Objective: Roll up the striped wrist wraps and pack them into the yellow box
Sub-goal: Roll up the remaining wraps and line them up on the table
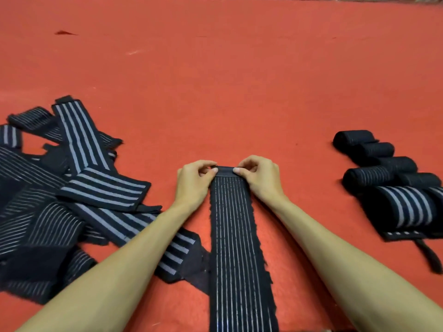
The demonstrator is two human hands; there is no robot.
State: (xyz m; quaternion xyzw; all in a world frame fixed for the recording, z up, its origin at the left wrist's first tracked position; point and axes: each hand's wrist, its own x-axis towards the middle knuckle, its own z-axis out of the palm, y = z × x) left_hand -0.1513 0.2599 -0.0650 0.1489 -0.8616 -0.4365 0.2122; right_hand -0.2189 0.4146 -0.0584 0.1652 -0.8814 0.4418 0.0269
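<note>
A long black wrist wrap point(236, 248) with thin white stripes lies flat on the red surface, running from the bottom edge away from me. Its far end is folded over into a small first turn. My left hand point(195, 180) pinches the left corner of that fold and my right hand point(260, 178) pinches the right corner. A loose heap of unrolled striped wraps point(72, 195) lies to the left. Several rolled wraps point(393, 180) sit in a cluster to the right. No yellow box is in view.
The red felt-like surface point(227, 80) stretches far ahead of my hands. A thin black strap point(430, 257) trails from the nearest rolled wrap at the right. One loose wrap from the heap reaches under my left forearm.
</note>
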